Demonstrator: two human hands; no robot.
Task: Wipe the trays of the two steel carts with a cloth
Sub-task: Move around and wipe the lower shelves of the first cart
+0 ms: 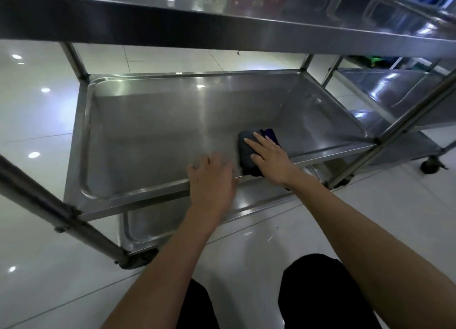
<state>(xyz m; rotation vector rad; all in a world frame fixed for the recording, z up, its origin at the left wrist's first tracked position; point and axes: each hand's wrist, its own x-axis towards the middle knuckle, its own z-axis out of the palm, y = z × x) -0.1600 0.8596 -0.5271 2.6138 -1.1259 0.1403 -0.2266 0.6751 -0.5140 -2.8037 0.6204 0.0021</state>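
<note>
The dark cloth (248,151), grey with a purple fold showing at its far edge, lies on the middle tray (153,131) of the near steel cart (81,210), close to the tray's near rim. The right hand (270,156) lies flat on top of the cloth, fingers straight and spread, pressing it down against the steel; its grip is wide, with nothing curled round the cloth. Just to the left of that hand, the left hand (212,178) rests over the tray's near rim, fingers bent over the edge into the tray; whether its grip closes on the rim I cannot tell, as the fingers are blurred. Above both hands runs the cart's top tray (222,22), and below them part of the bottom tray (153,222) shows. To the right of the right hand, beyond the cart's post, stands the second steel cart (399,91) on the glossy white tiled floor (37,111).
</note>
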